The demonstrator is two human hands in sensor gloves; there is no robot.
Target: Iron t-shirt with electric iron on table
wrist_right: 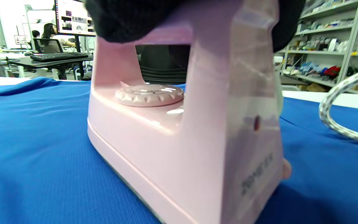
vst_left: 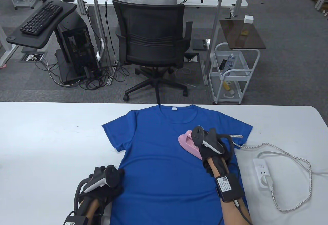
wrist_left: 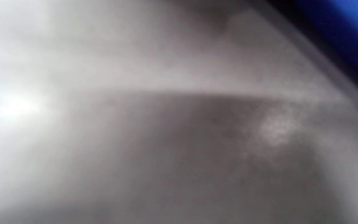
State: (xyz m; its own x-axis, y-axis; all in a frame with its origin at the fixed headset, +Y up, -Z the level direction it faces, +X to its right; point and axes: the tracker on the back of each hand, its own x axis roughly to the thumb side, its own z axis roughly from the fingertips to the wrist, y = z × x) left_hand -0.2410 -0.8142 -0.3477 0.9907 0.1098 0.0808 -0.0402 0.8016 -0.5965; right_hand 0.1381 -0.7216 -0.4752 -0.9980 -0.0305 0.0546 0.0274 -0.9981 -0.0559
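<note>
A blue t-shirt (vst_left: pixel 164 158) lies flat on the white table (vst_left: pixel 51 138), collar toward the far edge. A pink electric iron (vst_left: pixel 188 143) stands sole-down on the shirt's right chest. My right hand (vst_left: pixel 212 145) grips the iron's handle from above; in the right wrist view the gloved fingers (wrist_right: pixel 126 21) wrap the handle of the iron (wrist_right: pixel 179 137) over the blue shirt (wrist_right: pixel 33 149). My left hand (vst_left: pixel 107 181) rests at the shirt's lower left edge, its fingers hidden under the tracker. The left wrist view is a blur of table with a blue corner of shirt (wrist_left: pixel 353 28).
The iron's braided cord (vst_left: pixel 287 156) runs right to a white power strip (vst_left: pixel 264 172) on the table. An office chair (vst_left: pixel 153 43) and a white cart (vst_left: pixel 233 74) stand beyond the table's far edge.
</note>
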